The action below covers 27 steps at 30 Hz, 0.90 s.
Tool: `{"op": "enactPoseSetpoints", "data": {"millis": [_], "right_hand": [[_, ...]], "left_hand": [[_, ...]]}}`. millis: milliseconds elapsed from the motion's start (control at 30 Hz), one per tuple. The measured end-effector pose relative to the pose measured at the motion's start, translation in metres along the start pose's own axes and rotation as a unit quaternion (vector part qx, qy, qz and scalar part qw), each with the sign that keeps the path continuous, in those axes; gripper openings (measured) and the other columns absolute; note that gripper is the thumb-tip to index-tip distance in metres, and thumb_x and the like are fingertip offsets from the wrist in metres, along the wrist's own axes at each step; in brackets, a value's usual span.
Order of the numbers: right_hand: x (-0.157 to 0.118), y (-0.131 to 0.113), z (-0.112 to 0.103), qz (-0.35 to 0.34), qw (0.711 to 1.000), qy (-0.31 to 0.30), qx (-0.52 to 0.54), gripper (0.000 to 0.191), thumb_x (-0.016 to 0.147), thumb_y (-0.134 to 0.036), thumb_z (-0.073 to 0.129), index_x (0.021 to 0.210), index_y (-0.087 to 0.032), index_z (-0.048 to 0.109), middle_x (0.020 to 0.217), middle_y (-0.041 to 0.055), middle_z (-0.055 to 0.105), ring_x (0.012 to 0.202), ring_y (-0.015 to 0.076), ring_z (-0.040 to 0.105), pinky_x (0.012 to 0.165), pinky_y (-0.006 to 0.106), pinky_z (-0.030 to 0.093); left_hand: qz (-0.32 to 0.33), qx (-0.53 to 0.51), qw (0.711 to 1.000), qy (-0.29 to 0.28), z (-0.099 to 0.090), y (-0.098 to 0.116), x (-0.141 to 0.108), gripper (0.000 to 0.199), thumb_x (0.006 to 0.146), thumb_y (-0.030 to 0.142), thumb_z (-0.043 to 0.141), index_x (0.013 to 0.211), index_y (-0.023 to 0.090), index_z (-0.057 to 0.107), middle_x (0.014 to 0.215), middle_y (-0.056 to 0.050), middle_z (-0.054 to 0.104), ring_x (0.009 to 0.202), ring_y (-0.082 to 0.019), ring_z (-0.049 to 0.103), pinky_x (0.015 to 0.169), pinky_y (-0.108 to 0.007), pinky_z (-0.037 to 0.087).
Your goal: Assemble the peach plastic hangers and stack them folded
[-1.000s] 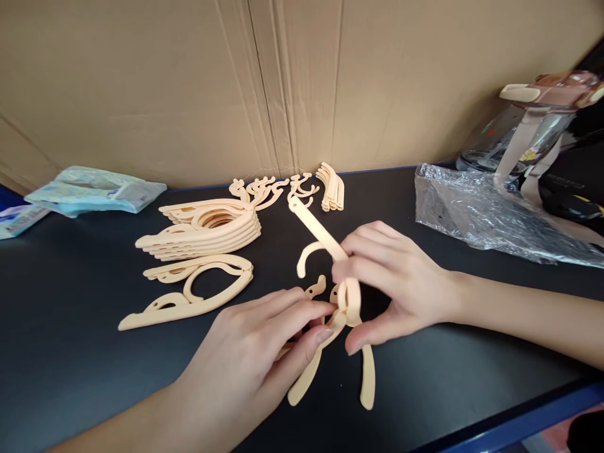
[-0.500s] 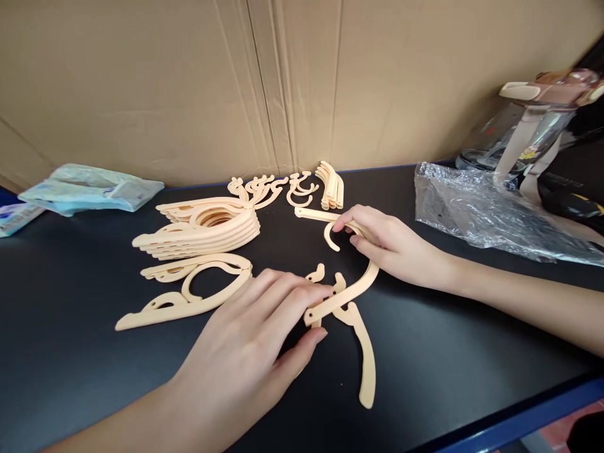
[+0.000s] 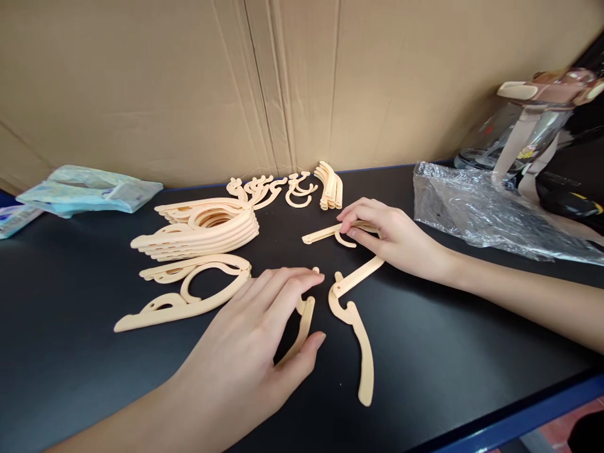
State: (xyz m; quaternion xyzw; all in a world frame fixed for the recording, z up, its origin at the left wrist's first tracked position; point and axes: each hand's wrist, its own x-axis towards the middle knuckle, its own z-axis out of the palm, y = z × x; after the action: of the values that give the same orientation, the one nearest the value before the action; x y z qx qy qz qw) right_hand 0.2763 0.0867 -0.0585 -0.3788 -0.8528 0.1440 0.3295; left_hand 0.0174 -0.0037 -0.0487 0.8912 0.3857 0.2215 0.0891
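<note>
My right hand pinches a jointed cream plastic piece with a small hook; one arm of it points left, the other slants down-left over a loose curved piece on the black table. My left hand is spread low over the table, thumb and fingers apart. Between its thumb and fingers lies another curved cream piece, partly hidden by the hand. Left of that hand is an open hanger-shaped assembly, and behind it a stack of similar ones.
Small hook pieces and a bundle of curved pieces lie at the back, before a cardboard wall. Clear plastic wrap and a strapped bottle are on the right, a blue packet on the left.
The jointed piece has shifted and turned in my right hand, its lower arm leaving my left hand's fingertips. My left hand has opened. The piece near my left thumb shows more now.
</note>
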Motion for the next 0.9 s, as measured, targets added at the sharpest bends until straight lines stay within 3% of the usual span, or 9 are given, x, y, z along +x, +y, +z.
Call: {"op": "enactPoseSetpoints", "data": {"millis": [200, 400, 600, 733, 900], "right_hand": [[-0.001, -0.012, -0.002, -0.071, 0.997, 0.01, -0.009, 0.01, 0.096, -0.014, 0.055, 0.096, -0.019, 0.064, 0.111, 0.0078, 0.065, 0.104, 0.0207, 0.059, 0.093, 0.038, 0.048], [-0.002, -0.018, -0.002, -0.114, 0.993, -0.012, -0.02, 0.008, 0.097, -0.015, 0.057, 0.096, -0.016, 0.065, 0.109, 0.0082, 0.066, 0.096, 0.0192, 0.06, 0.091, 0.037, 0.044], [-0.002, -0.02, -0.004, -0.113, 0.992, -0.045, -0.019, 0.019, 0.099, -0.026, 0.06, 0.083, -0.016, 0.06, 0.079, -0.0001, 0.064, 0.075, 0.0139, 0.055, 0.079, 0.032, 0.039], [-0.002, -0.02, -0.004, -0.124, 0.99, -0.065, -0.019, 0.032, 0.1, -0.036, 0.061, 0.076, -0.016, 0.056, 0.073, -0.0024, 0.06, 0.069, 0.0114, 0.052, 0.074, 0.029, 0.036], [-0.003, -0.02, -0.005, -0.124, 0.989, -0.079, -0.025, 0.037, 0.1, -0.041, 0.06, 0.073, -0.016, 0.055, 0.075, -0.0012, 0.06, 0.071, 0.0118, 0.051, 0.076, 0.03, 0.035]], "left_hand": [[0.066, 0.046, 0.997, 0.019, -0.002, -0.001, 0.002, 0.032, 0.097, 0.007, 0.045, 0.126, 0.019, 0.052, 0.118, -0.002, 0.068, 0.099, -0.014, 0.067, 0.085, -0.026, 0.051], [0.101, 0.077, 0.991, 0.028, -0.003, -0.005, -0.001, 0.044, 0.097, -0.001, 0.033, 0.13, 0.021, 0.052, 0.128, 0.001, 0.067, 0.11, -0.011, 0.067, 0.092, -0.021, 0.048], [0.078, 0.056, 0.995, 0.015, -0.002, -0.01, 0.001, 0.045, 0.096, -0.002, 0.03, 0.129, 0.022, 0.05, 0.115, 0.001, 0.068, 0.101, -0.012, 0.066, 0.085, -0.021, 0.05], [0.039, 0.034, 0.999, 0.004, 0.0, -0.011, 0.002, 0.043, 0.1, 0.003, 0.03, 0.132, 0.024, 0.049, 0.106, 0.0, 0.066, 0.09, -0.012, 0.066, 0.073, -0.022, 0.051], [0.004, -0.018, 1.0, 0.004, -0.001, -0.009, 0.003, 0.023, 0.106, 0.026, 0.043, 0.128, 0.023, 0.051, 0.099, 0.002, 0.06, 0.084, -0.011, 0.064, 0.075, -0.023, 0.048]]}}
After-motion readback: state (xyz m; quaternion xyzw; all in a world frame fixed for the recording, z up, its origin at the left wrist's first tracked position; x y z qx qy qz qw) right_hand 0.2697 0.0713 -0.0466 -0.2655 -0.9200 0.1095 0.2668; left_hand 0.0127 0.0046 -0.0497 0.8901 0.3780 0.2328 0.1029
